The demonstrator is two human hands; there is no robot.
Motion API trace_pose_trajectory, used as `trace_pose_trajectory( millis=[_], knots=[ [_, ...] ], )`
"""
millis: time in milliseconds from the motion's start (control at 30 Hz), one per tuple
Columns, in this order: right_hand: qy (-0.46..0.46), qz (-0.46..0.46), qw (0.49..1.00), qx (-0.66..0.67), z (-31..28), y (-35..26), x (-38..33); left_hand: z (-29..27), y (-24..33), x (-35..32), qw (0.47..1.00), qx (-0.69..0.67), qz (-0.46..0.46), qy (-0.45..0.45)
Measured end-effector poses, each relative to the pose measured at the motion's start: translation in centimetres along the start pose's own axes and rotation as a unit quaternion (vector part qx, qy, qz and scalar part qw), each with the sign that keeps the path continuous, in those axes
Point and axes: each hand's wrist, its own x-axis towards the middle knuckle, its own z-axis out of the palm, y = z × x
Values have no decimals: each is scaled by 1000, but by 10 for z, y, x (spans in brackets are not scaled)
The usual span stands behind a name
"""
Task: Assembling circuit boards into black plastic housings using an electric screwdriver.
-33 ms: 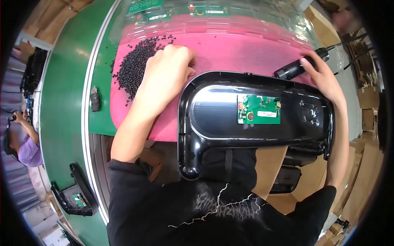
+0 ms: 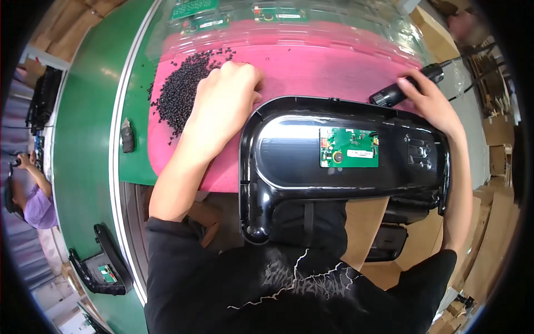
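My left hand (image 2: 229, 92) is curled into a fist over the pink mat, beside a heap of small black screws (image 2: 181, 92). Whatever its fingers pinch is hidden. My right hand (image 2: 434, 103) wraps its thumb and fingers round a black electric screwdriver (image 2: 392, 96), which lies slanted at the right of the mat. Between my forearms sits a glossy black plastic housing (image 2: 289, 150), its hollow side up and overhanging the mat's near edge. A green circuit board (image 2: 349, 158) lies inside it.
Clear plastic trays (image 2: 328, 36) with green boards stand at the far side. Another black housing (image 2: 114, 264) with a board rests on the green bench (image 2: 89, 139) at left. Cardboard boxes (image 2: 364, 222) are below right. A person in a purple sleeve (image 2: 40, 209) works at far left.
My right hand has shifted slightly left along the electric screwdriver, its fingers closer around it. My left hand and the housing keep their places, apart from a small shift of the whole view.
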Motion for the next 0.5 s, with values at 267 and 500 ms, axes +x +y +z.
trace_pose_trajectory(
  millis=[267, 500],
  knots=[
    [280, -105, 929, 216, 16, -43, 20, 4, -12, -3, 999, -6, -31, -24],
    [213, -312, 768, 516, -12, -100, -30, -11, -5, 8, 990, -85, 67, 92]
  ],
)
